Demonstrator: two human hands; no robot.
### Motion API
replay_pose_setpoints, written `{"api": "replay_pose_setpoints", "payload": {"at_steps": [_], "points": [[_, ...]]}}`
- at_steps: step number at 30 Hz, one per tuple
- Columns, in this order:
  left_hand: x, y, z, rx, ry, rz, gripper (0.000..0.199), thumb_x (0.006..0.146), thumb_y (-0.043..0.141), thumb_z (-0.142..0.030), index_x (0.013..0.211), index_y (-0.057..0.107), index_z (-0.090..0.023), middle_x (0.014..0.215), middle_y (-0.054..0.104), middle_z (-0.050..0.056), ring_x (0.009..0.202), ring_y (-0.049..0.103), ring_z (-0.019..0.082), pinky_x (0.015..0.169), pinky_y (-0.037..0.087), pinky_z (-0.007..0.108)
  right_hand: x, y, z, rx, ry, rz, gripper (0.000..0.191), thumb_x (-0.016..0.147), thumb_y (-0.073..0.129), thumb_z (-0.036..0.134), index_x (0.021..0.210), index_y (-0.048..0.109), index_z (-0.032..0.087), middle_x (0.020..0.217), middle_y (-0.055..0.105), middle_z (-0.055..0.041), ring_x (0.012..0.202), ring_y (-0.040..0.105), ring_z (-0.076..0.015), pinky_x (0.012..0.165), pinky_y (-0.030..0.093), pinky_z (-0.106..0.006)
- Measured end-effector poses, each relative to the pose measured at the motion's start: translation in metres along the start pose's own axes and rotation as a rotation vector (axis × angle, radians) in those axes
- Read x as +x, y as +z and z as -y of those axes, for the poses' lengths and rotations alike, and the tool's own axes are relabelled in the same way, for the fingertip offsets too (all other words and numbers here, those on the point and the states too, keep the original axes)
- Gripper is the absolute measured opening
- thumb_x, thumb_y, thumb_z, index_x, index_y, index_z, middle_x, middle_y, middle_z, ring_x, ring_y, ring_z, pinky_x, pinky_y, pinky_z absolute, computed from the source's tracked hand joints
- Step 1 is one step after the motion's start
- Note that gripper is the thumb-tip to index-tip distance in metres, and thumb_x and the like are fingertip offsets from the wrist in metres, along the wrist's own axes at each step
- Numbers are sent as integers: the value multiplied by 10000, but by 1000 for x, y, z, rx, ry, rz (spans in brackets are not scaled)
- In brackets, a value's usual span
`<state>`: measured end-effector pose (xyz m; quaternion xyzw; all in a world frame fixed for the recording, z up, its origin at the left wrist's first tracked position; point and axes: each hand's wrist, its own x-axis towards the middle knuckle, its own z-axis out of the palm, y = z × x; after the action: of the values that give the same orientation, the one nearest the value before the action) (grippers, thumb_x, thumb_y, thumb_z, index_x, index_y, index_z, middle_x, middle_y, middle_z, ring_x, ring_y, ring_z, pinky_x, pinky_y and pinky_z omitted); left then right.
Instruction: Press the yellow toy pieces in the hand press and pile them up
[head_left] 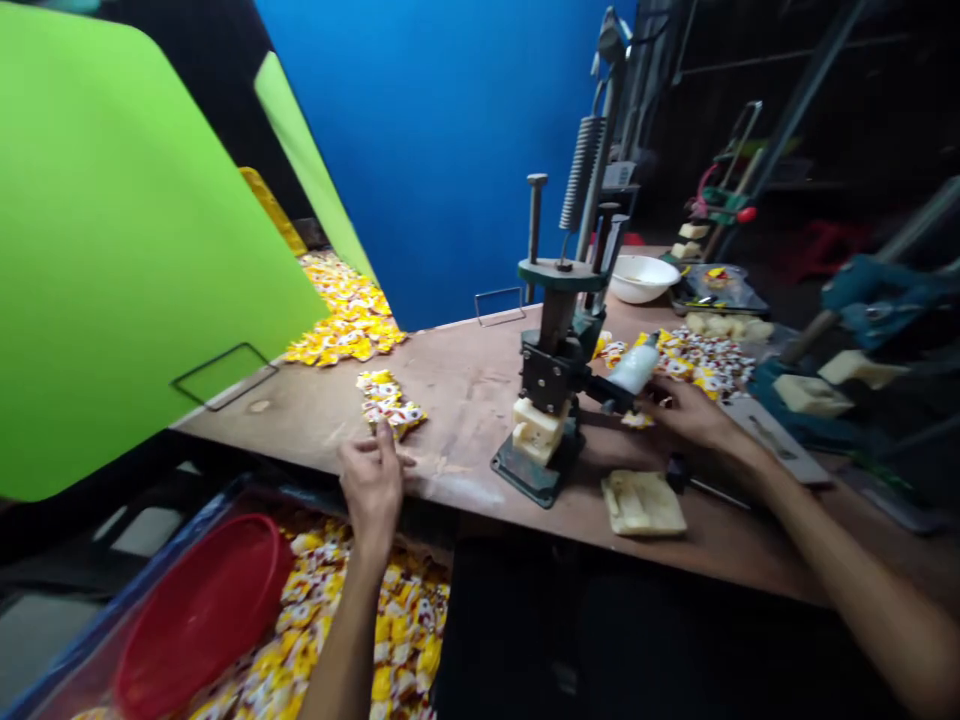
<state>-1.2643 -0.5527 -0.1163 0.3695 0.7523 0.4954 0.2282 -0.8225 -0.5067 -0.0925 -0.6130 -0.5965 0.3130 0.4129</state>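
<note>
Our right hand (694,415) sits at the white lever grip (636,365) of the bench press (547,375), fingers together; whether it grasps cannot be told. Our left hand (373,490), fingers loosely spread, lies just beside yellow sachets (388,403) on the wooden table (465,400).

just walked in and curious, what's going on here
A person stands at a wooden table. Their right hand is at the dark lever of a bench press, and their left hand is near a pile of yellow-and-white sachets. More sachets fill a bin below, under a red lid.
</note>
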Motion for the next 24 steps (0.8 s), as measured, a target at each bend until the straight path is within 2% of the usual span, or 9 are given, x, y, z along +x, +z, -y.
{"api": "replay_pose_setpoints", "payload": {"at_steps": [1,3,5,8,11,13,16,20,24], "points": [[-28,7,-1,-35,42,12,529,946,733,-663,1179,621,-201,732,757,51,540,692,228,559,545,320,-18,2,2,88,45,59,291,861,901,381,1058,853,172,1102,826,-111,1021,750,-290,879,566,-364],[-91,24,-7,-279,111,262,587,866,863,-578,1273,612,-238,963,800,73,743,768,226,677,605,313,-56,18,10,368,172,152,508,833,924,538,1218,823,222,1283,802,-98,1174,744,-313,981,605,-398],[-151,45,-15,-448,161,461,773,779,978,-424,1424,576,-285,1349,743,112,1100,781,248,982,626,359,-92,47,22,643,304,196,594,767,973,575,1239,805,255,1333,790,-83,1246,730,-320,1029,616,-409],[-198,69,-19,-570,97,427,732,805,969,-362,1418,572,-305,1439,689,101,1285,719,260,1140,573,391,-129,92,39,823,378,207,539,801,959,572,1229,779,299,1333,791,-58,1241,740,-296,1027,630,-392],[-194,69,-11,-569,49,288,529,881,902,-386,1323,630,-283,1350,724,94,1257,731,268,1131,584,408,-137,119,47,792,296,237,532,841,936,565,1269,758,304,1375,770,-55,1285,719,-271,1140,585,-403],[-175,63,-7,-546,99,278,613,873,906,-373,1404,610,-297,1316,738,79,1202,759,265,1118,597,418,-128,121,44,714,236,231,568,809,953,586,1248,766,278,1367,768,-71,1270,724,-280,1163,580,-428],[-144,67,-5,-535,203,300,743,858,912,-345,1521,579,-319,1328,749,64,1197,771,259,1139,593,430,-112,107,31,634,224,131,601,772,954,638,1212,773,270,1283,792,-80,1133,768,-291,1050,650,-464],[-122,89,-5,-476,336,249,415,927,843,-356,1324,756,-269,1388,749,85,1327,706,270,1244,509,438,-93,77,14,573,208,0,583,748,968,631,1148,792,245,1141,812,-83,1009,772,-260,914,675,-402],[-115,105,5,-509,378,200,428,953,827,-379,1346,720,-248,1329,735,83,1258,724,244,1204,548,438,-70,50,7,560,163,-56,541,751,969,618,1097,805,235,1071,808,-65,944,756,-219,841,667,-336]]}}
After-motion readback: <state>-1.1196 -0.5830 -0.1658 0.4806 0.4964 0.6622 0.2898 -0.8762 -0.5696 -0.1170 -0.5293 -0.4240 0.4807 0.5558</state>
